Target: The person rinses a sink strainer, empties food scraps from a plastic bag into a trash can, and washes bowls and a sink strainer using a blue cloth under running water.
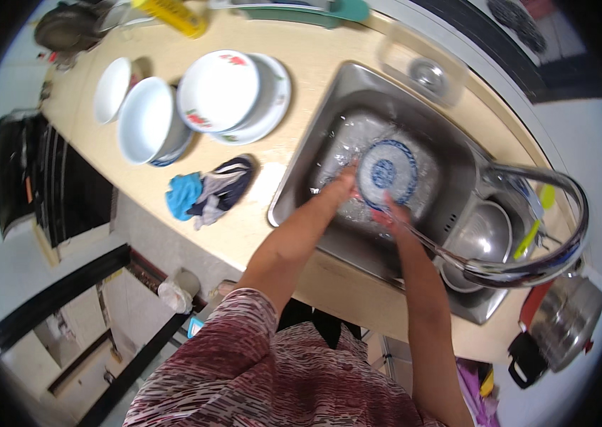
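Observation:
A white plate with a blue patterned rim and centre [400,163] is tilted inside the stainless steel sink [327,109]. Its left edge is in my left hand [348,181], and my right hand [389,214] grips it at the lower edge. Some fingers are hidden behind the plate or blurred. A stream of water runs from the curved chrome faucet [573,229] toward the plate and my right hand. Shallow, rippling water [345,140] covers the sink's bottom.
Left of the sink stand floral plates [221,91], a deep bowl [146,120] and another bowl [112,91]. Crumpled cloths [215,189] lie near the counter's front. Metal bowls [485,235] fill the smaller basin at right. Beyond it sits a pot [570,320]. Behind the sink is a clear container [424,69].

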{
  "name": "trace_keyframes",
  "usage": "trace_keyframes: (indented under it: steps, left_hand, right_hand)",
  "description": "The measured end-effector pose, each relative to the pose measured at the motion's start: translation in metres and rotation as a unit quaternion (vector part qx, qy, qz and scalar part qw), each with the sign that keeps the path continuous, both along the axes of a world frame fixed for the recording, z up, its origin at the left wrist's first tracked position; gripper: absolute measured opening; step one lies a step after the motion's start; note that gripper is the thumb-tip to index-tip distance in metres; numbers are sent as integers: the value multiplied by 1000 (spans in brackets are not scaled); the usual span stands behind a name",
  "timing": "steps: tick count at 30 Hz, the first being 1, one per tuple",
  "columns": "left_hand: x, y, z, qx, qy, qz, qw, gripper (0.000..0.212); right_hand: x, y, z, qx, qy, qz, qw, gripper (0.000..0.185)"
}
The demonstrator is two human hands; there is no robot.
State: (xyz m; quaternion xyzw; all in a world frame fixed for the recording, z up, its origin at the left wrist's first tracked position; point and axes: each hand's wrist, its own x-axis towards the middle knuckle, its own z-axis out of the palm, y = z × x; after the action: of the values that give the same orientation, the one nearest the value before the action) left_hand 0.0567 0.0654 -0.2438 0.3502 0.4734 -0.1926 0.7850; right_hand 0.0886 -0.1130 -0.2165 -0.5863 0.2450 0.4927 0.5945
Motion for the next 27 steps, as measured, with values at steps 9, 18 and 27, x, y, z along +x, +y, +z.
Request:
trace_keyframes:
  steps: [9,18,27]
  left_hand:
    - [-21,-5,42,446,-103,-168,873,40]
    - [-148,90,269,796,-242,-122,542,38]
    - [-263,178,222,758,43,7,651,19]
  right_hand:
    - [14,-1,-48,-85,-266,-140,950,43]
    - [8,-18,-74,-296,-332,-85,892,38]
    - [-5,15,-9,-261,-238,7,936,18]
